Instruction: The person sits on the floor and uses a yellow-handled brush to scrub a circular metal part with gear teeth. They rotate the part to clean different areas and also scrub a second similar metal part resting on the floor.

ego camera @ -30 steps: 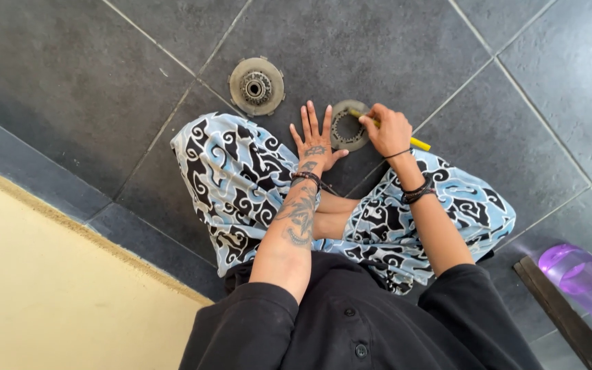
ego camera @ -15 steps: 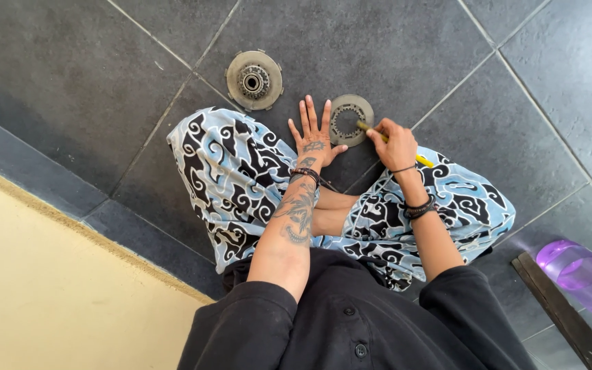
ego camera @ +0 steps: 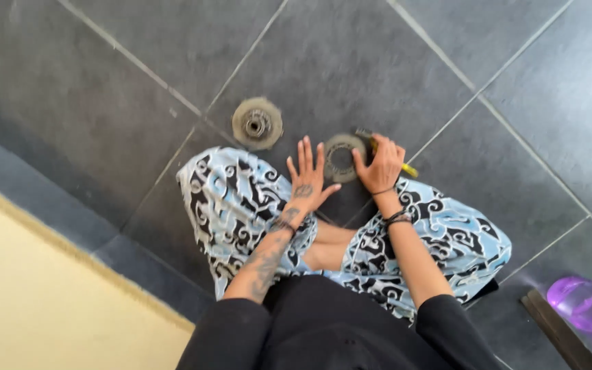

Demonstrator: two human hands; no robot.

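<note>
A yellow-handled brush [ego camera: 386,155], gripped in the right hand [ego camera: 380,168], has apparently been shifted onto the ring-shaped disc [ego camera: 340,157], while the left hand [ego camera: 307,179] is kept open, fingers spread.

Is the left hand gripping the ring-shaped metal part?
No, the left hand lies open with fingers spread beside the ring-shaped metal part.

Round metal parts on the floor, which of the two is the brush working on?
The ring-shaped disc between the left hand and right hand, under the yellow-handled brush. The other disc lies apart, untouched.
</note>
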